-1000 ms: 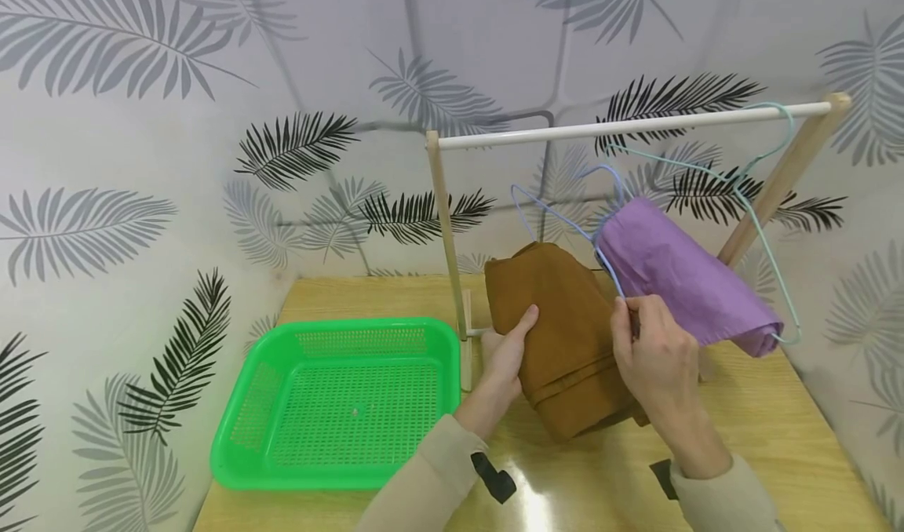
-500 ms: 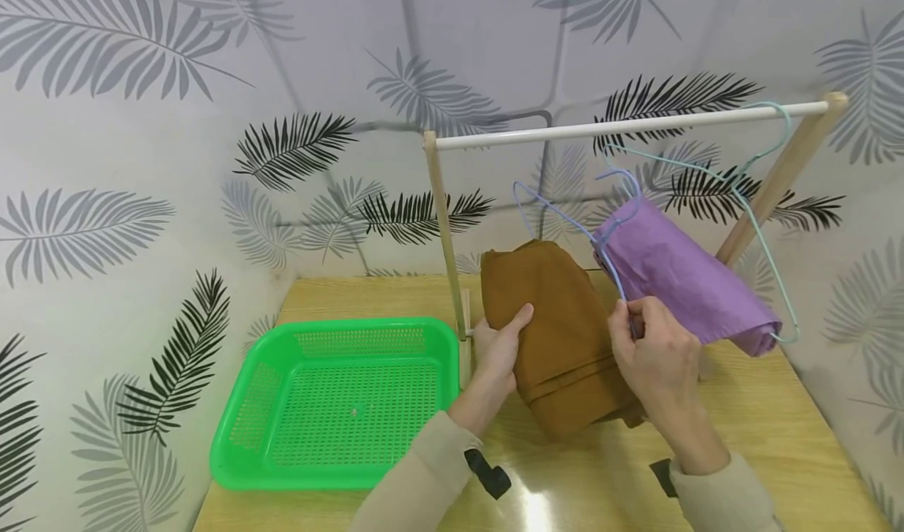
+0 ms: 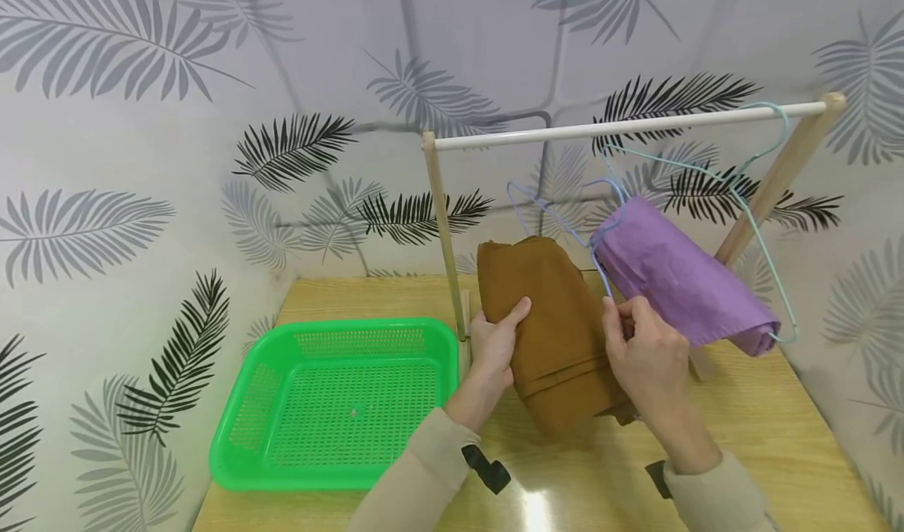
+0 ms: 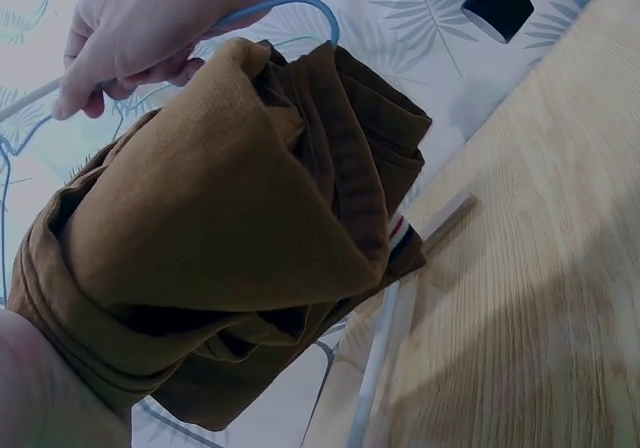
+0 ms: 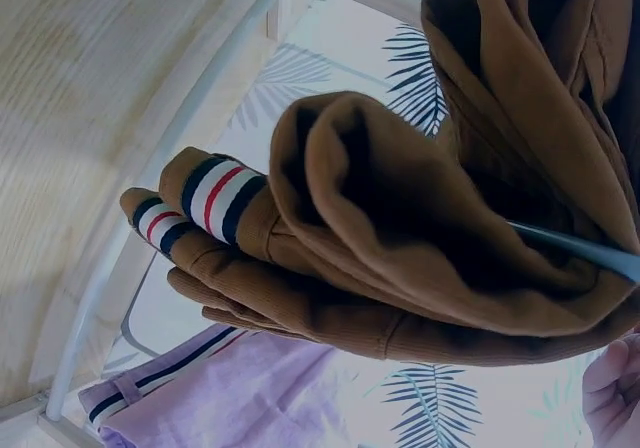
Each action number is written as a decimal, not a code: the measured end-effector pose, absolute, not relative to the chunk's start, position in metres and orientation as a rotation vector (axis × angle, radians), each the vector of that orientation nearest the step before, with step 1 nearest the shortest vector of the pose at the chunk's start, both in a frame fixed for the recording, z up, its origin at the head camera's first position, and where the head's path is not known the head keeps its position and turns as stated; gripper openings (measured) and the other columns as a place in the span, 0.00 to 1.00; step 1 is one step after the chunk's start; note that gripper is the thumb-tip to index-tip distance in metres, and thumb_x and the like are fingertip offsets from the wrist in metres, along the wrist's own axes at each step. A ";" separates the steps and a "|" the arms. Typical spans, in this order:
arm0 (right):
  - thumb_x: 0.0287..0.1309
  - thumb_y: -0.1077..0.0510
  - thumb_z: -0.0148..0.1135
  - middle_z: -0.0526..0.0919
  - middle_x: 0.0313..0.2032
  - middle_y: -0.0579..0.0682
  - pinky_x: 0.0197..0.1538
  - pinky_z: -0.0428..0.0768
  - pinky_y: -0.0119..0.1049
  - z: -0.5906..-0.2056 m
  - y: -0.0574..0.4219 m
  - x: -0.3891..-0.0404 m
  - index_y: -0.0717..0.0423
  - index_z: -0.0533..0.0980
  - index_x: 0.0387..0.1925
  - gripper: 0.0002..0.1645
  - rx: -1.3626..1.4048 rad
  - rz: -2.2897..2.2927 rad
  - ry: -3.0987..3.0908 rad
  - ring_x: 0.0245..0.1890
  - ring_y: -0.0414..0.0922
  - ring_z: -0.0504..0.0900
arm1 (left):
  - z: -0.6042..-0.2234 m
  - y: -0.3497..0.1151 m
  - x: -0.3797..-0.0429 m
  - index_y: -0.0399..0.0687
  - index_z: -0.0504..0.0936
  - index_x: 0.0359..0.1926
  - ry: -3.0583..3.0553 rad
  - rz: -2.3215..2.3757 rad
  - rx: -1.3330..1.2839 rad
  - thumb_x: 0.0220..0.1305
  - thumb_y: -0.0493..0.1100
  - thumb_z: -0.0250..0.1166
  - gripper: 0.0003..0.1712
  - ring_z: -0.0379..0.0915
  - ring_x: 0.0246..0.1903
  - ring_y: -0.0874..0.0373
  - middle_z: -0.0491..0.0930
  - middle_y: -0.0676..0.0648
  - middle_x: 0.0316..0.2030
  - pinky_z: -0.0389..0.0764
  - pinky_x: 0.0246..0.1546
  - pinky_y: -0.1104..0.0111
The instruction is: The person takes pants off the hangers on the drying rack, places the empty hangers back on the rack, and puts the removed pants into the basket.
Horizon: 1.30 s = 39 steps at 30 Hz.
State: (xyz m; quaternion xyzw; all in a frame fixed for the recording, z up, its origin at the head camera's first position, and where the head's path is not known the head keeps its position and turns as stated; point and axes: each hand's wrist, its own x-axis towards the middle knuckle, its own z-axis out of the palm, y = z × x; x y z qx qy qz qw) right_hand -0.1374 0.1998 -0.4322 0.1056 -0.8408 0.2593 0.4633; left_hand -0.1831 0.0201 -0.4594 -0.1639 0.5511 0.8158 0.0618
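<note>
Brown folded trousers (image 3: 565, 344) hang in front of me, gripped at their left side by my left hand (image 3: 494, 344), its thumb on the front and its fingers hidden behind. A blue hanger (image 3: 602, 275) slants behind them; my right hand (image 3: 646, 351) pinches its right arm between thumb and finger. In the right wrist view a rod of the hanger (image 5: 575, 248) runs into a fold of the brown trousers (image 5: 330, 268), which show striped trim. In the left wrist view the cloth (image 4: 210, 198) bulges in loose layers, with the right hand (image 4: 150, 23) beyond.
Purple trousers (image 3: 671, 281) hang on a teal hanger (image 3: 759, 230) at the right of a rack with a white rail (image 3: 565, 134). A green basket (image 3: 332, 482) stands on the wooden table (image 3: 770, 446) to the left. A patterned wall rises behind.
Both hands, with the brown trousers and blue hanger, have shifted slightly left. The hanger's hook has turned and tipped a little. The rack, purple trousers and basket look unchanged.
</note>
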 end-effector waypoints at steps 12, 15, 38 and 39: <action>0.61 0.64 0.65 0.77 0.12 0.52 0.15 0.61 0.29 -0.443 0.201 -0.140 0.62 0.74 0.23 0.12 0.283 0.636 -2.085 0.11 0.40 0.68 | -0.451 0.022 -0.182 0.48 0.81 0.59 1.665 2.486 -0.426 0.60 0.51 0.79 0.29 0.85 0.40 0.54 0.87 0.47 0.46 0.87 0.44 0.62; 0.61 0.64 0.65 0.76 0.11 0.52 0.15 0.59 0.26 -0.445 0.202 -0.141 0.62 0.74 0.23 0.12 0.283 0.640 -2.082 0.10 0.40 0.67 | -0.448 0.021 -0.181 0.49 0.80 0.59 1.660 2.480 -0.428 0.61 0.52 0.79 0.29 0.85 0.41 0.54 0.87 0.47 0.46 0.86 0.44 0.62; 0.61 0.67 0.66 0.78 0.13 0.50 0.17 0.63 0.23 -0.457 0.217 -0.139 0.59 0.75 0.22 0.13 0.291 0.804 -2.094 0.14 0.29 0.65 | -0.439 0.014 -0.184 0.49 0.76 0.65 1.562 2.486 -0.573 0.61 0.53 0.79 0.36 0.82 0.48 0.50 0.83 0.45 0.53 0.84 0.52 0.57; 0.61 0.67 0.66 0.77 0.13 0.49 0.17 0.63 0.23 -0.458 0.217 -0.139 0.59 0.75 0.22 0.13 0.294 0.812 -2.094 0.15 0.28 0.64 | -0.439 0.014 -0.184 0.49 0.76 0.65 1.564 2.485 -0.576 0.61 0.53 0.79 0.36 0.82 0.48 0.50 0.83 0.45 0.53 0.84 0.52 0.57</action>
